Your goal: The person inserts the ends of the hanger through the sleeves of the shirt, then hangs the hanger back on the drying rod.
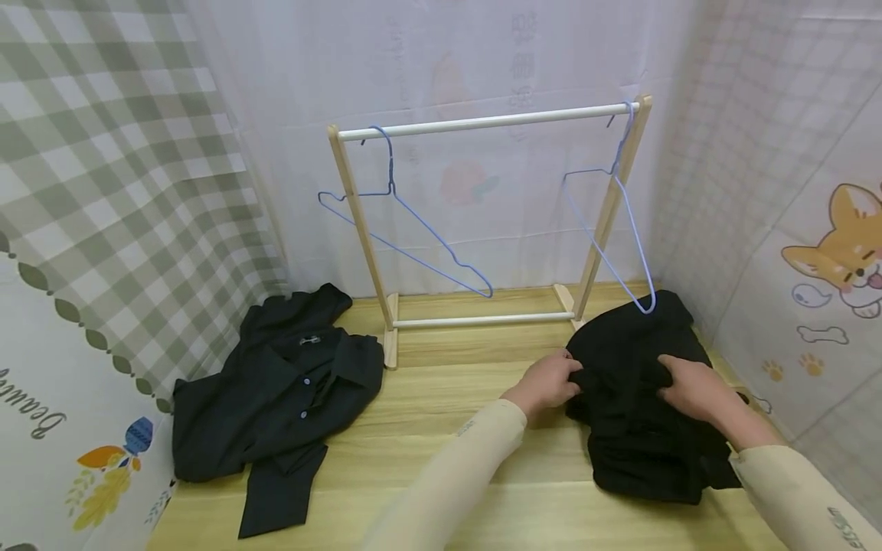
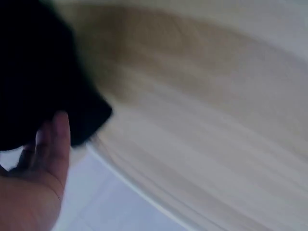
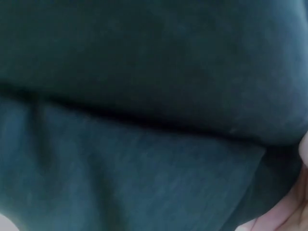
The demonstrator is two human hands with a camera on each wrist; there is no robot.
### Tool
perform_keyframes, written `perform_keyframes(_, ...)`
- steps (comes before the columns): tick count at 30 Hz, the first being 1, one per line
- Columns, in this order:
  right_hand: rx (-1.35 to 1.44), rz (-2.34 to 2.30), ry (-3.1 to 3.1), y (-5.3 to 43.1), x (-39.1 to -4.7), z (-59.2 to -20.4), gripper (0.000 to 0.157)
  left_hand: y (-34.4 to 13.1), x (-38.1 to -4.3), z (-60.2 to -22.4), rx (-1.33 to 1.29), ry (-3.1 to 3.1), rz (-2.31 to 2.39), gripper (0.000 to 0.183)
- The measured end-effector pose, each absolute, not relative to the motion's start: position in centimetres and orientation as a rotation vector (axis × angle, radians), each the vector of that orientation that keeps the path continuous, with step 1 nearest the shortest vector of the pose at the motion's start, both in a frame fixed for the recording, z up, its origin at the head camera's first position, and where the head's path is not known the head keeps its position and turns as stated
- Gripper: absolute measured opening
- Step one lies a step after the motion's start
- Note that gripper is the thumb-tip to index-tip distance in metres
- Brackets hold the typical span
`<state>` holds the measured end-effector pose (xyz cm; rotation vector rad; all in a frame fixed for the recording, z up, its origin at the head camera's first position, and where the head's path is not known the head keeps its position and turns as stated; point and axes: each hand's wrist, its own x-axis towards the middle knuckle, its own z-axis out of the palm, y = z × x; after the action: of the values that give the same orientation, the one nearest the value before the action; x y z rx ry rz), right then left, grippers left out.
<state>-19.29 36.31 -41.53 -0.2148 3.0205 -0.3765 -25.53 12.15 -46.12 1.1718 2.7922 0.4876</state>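
Note:
A black garment [image 1: 648, 459] lies bunched on the wooden surface at the right in the head view. My left hand [image 1: 547, 380] pinches its left edge. On the garment's upper right part, my right hand [image 1: 696, 389] grips the cloth between thumb and fingers. Dark cloth [image 2: 38, 72] fills the upper left of the left wrist view, with the left hand's fingers [image 2: 57, 149] against it. Folds of the garment [image 3: 144, 57] take up nearly all of the right wrist view, and only bits of the right hand show at the corner.
A wooden rack [image 1: 482, 122] stands behind, with one blue hanger [image 1: 441, 237] at its left and another hanger [image 1: 637, 229] at its right, above the garment. A black buttoned shirt [image 1: 276, 413] lies crumpled at the left. Fabric curtains [image 1: 744, 191] enclose the sides and back.

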Motion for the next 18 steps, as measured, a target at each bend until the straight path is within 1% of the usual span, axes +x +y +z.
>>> perform_keyframes(2, -0.272, -0.403, 3.053, 34.6, -19.5, -41.1, 0.055, 10.8, -26.1, -45.7, 1.206, 2.722, 0.649, 0.022)
perform_keyframes(6, -0.381, -0.461, 3.09, 30.9, -20.1, -40.4, 0.054, 8.0, -26.9, -44.7, 1.189, 2.604, 0.894, 0.011)
perform_keyframes(9, -0.496, -0.507, 3.116, 28.1, -21.0, -39.9, 0.048, 5.9, -27.1, -44.0, 1.144, 2.569, 0.998, 0.004)
perform_keyframes(13, -0.667, -0.57, 3.097, 24.3, -22.5, -39.2, 0.037, 2.4, -26.7, -43.5, 1.017, 2.542, 1.205, 0.002)
perform_keyframes(18, -0.895, -0.62, 2.992, 19.6, -24.3, -38.0, 0.03, -2.3, -25.2, -43.1, 0.826, 2.57, 1.513, 0.01)
